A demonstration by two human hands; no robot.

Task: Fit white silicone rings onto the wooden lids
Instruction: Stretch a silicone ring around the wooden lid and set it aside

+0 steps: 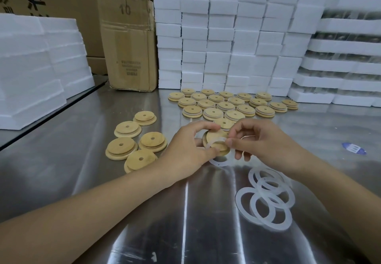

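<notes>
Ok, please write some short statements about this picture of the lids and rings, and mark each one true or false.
1. The left hand holds a wooden lid. True.
2. The loose rings lie to the left of both hands. False: they lie on the right, beside the right forearm.
3. The right hand pinches a white ring against that lid. True.
4. The table is made of wood. False: it is shiny metal.
</notes>
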